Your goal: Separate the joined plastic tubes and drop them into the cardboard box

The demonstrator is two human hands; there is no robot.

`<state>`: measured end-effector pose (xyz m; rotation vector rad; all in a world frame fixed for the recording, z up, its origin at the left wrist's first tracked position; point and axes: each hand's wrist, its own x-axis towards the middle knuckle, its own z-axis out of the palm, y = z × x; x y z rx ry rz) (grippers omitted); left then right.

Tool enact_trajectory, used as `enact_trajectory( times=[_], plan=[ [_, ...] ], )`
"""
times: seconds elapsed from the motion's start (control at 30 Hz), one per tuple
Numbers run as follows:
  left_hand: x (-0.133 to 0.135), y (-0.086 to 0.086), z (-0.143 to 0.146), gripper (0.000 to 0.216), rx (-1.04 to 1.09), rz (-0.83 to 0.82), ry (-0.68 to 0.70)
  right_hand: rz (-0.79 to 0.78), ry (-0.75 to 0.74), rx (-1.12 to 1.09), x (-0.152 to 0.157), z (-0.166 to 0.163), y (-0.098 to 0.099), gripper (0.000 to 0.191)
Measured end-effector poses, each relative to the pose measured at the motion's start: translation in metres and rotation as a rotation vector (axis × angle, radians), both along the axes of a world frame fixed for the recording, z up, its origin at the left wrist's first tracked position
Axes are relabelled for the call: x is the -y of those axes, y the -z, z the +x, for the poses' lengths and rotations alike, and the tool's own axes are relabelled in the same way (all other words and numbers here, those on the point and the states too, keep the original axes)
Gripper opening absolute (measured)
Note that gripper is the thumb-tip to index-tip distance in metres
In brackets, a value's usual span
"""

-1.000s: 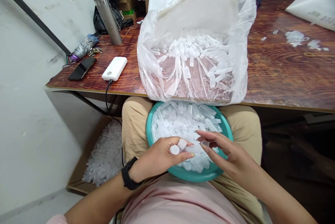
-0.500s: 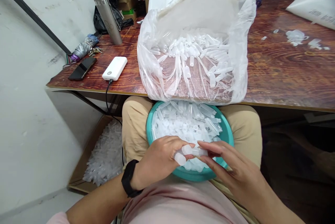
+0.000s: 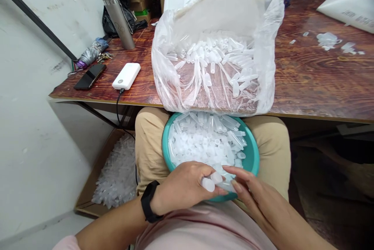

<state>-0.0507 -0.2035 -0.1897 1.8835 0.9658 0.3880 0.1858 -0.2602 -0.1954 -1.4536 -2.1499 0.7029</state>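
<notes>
A teal bowl rests on my lap, heaped with several small translucent plastic tubes. My left hand, with a black watch on its wrist, is closed around two or three of these tubes at the bowl's near rim. My right hand meets it from the right, its thumb and fingers pinching the other end of a tube held between both hands.
A big clear plastic bag of the same tubes stands on the wooden table in front. A white power bank, a black phone and a metal flask lie at left. A cardboard box of tubes sits on the floor.
Both hands have drawn back towards my body, from over the middle of the bowl to its near rim, still holding the tubes.
</notes>
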Motion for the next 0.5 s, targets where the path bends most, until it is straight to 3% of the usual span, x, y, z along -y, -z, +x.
enact_trajectory(
  times=[0.13,0.2,0.27,0.37,0.43,0.5],
  plan=[
    [0.001,-0.001,0.004,0.03,0.013,-0.072,-0.007,0.11,-0.069,0.029,0.005,0.0,0.0,0.045],
    [0.002,0.002,0.006,0.027,-0.002,-0.025,0.006,0.167,-0.091,0.002,0.009,-0.005,0.001,0.037],
    [0.005,0.006,0.008,0.019,-0.011,0.118,0.074,0.072,-0.005,-0.066,0.011,-0.011,0.003,0.029],
    [0.007,0.012,0.01,0.015,-0.015,0.318,0.198,-0.157,0.118,-0.152,0.01,-0.015,0.004,0.032],
    [0.005,0.012,0.01,0.012,-0.042,0.31,0.182,-0.222,0.102,-0.16,0.006,-0.013,0.004,0.033],
    [0.001,0.01,0.01,0.009,-0.08,0.211,0.104,-0.13,0.024,-0.128,0.004,-0.011,0.002,0.035]
  ],
)
